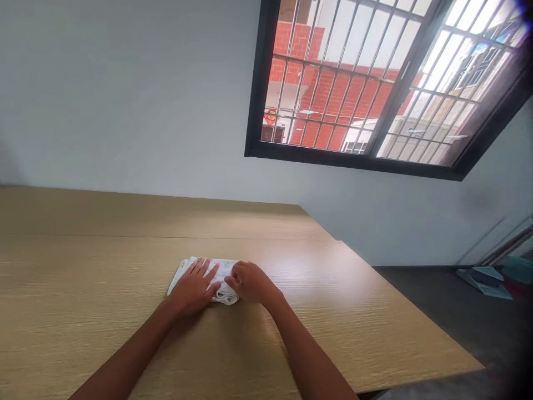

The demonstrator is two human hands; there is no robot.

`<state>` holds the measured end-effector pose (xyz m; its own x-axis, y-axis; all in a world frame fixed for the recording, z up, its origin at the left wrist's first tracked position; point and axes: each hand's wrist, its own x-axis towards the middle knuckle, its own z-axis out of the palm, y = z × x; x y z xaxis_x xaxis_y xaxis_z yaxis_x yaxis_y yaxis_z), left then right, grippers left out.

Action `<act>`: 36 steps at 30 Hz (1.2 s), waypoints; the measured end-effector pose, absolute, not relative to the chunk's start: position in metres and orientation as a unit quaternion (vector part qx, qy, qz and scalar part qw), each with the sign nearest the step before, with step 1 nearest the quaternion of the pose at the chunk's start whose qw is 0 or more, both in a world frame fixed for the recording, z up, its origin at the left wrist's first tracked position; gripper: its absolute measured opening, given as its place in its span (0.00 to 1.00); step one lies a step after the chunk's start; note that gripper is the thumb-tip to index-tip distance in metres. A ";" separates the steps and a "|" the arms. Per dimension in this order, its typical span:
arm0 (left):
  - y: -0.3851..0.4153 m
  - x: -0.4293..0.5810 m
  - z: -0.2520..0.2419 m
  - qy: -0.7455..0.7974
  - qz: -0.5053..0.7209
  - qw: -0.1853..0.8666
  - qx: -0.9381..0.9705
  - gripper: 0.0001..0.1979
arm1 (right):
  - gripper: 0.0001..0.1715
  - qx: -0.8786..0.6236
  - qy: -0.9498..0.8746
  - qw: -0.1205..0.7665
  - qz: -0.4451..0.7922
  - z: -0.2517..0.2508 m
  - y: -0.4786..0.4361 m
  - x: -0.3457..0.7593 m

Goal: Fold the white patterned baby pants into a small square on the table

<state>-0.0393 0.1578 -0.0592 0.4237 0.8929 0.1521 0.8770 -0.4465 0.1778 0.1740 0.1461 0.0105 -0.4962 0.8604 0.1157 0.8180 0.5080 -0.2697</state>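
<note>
A white cloth (219, 271) with small printed marks lies folded into a flat, layered bundle on the wooden table. Across its left part, my left hand (195, 288) rests flat with the fingers spread. At the bundle's right edge is my right hand (248, 282), its fingers curled and closed on the cloth there. Rolled or folded layers show at the near right corner, between the two hands. What kind of cloth item it is cannot be made out.
The pale wooden tabletop (104, 311) spreads around the bundle, with a seam toward the back. Its right edge slants down to the floor side. A barred window (333, 83) is in the wall behind. A dustpan-like blue item (485, 278) lies on the floor at right.
</note>
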 end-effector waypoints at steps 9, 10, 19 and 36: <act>0.151 -0.028 -0.025 0.350 0.209 0.188 0.894 0.19 | 0.15 -0.478 -0.851 0.187 0.109 -0.003 0.159 0.203; 0.146 -0.024 -0.023 0.339 0.213 0.202 0.894 0.18 | 0.17 -0.467 -0.857 0.180 0.124 -0.004 0.160 0.205; 0.127 -0.001 -0.023 0.383 0.224 0.149 0.884 0.21 | 0.21 -0.502 -0.835 0.135 0.182 -0.008 0.159 0.204; 0.167 -0.041 -0.017 0.468 0.455 0.463 0.599 0.21 | 0.21 -0.439 -0.759 0.384 0.288 0.009 0.168 0.205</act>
<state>-0.0407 0.1667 -0.0174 0.1473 0.9828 0.1114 0.1395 -0.1321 0.9814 0.2049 0.1684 0.0089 -0.3190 0.8883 0.3305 0.4449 0.4482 -0.7754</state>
